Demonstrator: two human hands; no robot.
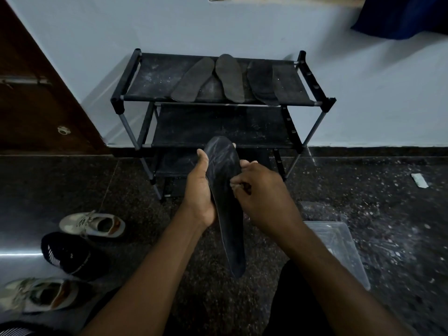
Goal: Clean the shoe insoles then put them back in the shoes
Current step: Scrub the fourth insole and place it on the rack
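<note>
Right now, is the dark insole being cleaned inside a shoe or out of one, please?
Out: the left hand holds the dark insole in the air, the right hand pinches a brownish wad against it.

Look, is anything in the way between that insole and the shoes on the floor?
Nothing visible is. The left hand grips the insole above bare floor, and the grey sneakers and black shoe lie to its left.
</note>
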